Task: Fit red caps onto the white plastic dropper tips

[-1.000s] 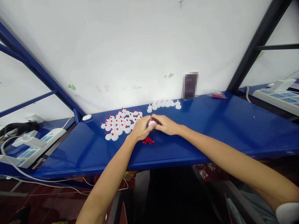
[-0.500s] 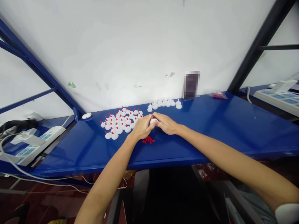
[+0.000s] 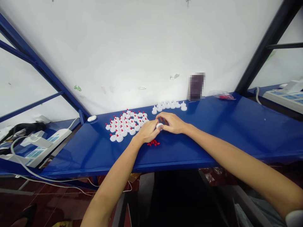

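Observation:
Just above the blue table, a white nozzle cap [image 3: 159, 126] is held between my two hands, its wide round base facing me. My left hand [image 3: 148, 130] is closed on its left side. From the right, my right hand [image 3: 174, 123] curves round it, thumb at the base and fingers arched toward the far side; the fingertips are partly hidden. A small pile of red tips [image 3: 153, 143] lies beneath my left hand. To the left stand many white nozzle caps with red tips [image 3: 127, 122]. Behind my hands is a row of plain white nozzle caps [image 3: 168, 105].
The blue table [image 3: 224, 126] runs along a white wall. A white case [image 3: 92, 118] lies at its back left. A blurred dark upright object [image 3: 196, 87] leans on the wall, and a plastic bag with red pieces [image 3: 224, 95] lies farther right. Power strips [image 3: 44, 146] flank the table.
My right hand's fingers have loosened and arched away from the cap, showing more of its base. The whole view has shifted slightly.

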The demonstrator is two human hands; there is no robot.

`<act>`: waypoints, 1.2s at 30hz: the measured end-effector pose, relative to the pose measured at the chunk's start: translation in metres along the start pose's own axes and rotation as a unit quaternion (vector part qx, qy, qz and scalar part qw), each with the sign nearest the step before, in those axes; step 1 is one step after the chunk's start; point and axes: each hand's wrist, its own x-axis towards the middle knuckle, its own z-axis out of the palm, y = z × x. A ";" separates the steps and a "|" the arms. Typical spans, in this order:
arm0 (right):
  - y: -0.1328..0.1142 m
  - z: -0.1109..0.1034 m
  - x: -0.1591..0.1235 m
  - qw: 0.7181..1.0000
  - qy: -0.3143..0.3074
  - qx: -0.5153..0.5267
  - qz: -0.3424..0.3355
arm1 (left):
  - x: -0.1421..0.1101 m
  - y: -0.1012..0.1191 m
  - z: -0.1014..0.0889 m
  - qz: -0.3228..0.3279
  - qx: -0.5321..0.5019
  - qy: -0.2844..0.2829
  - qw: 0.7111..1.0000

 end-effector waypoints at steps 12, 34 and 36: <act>0.011 -0.005 0.003 0.987 -0.042 -0.131 -0.088 | 0.003 0.005 -0.004 -0.005 0.064 0.005 0.998; 0.013 0.000 0.003 0.970 -0.100 -0.198 -0.100 | 0.000 0.010 -0.005 -0.017 0.126 -0.028 0.991; 0.014 0.000 0.002 0.970 -0.103 -0.199 -0.096 | 0.000 0.011 -0.005 -0.019 0.121 -0.028 0.992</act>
